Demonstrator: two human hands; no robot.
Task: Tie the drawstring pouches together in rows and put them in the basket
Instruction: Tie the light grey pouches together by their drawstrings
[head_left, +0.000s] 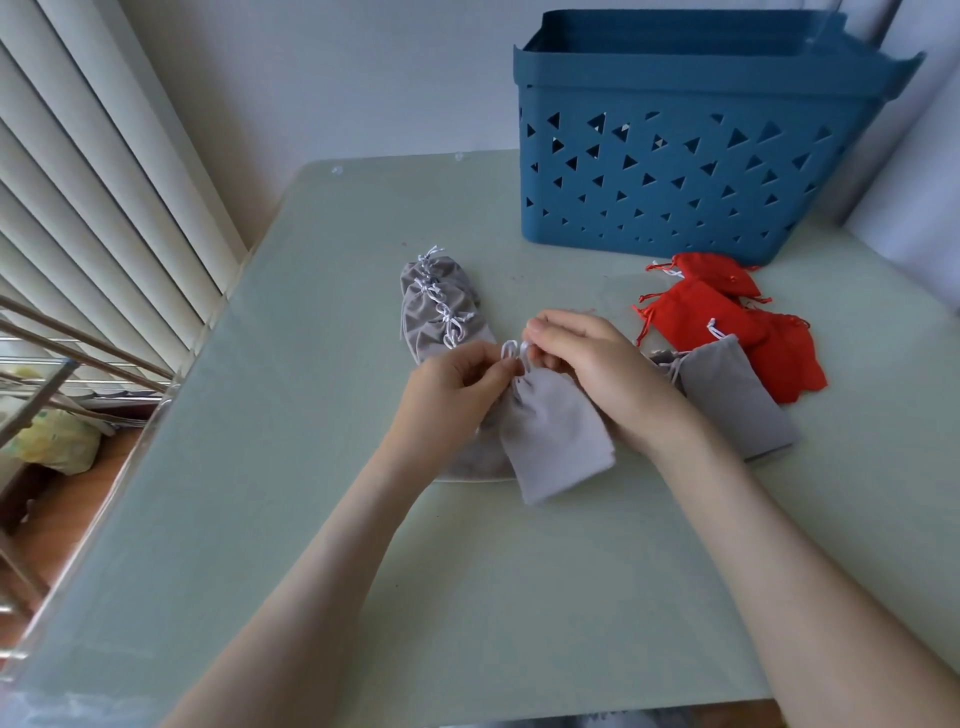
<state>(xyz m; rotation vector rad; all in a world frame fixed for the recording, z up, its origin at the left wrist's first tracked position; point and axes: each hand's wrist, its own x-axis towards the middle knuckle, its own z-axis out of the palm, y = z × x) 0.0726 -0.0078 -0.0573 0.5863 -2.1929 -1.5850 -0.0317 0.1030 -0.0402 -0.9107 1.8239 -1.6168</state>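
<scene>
The pale green desk (467, 597) is holding a blue basket (691, 171) at its far right side. A row of tied grey pouches (436, 312) is lying near the middle. Red pouches (727, 322) are sitting in a heap near the basket, with a loose grey pouch (737, 400) touching them.
</scene>
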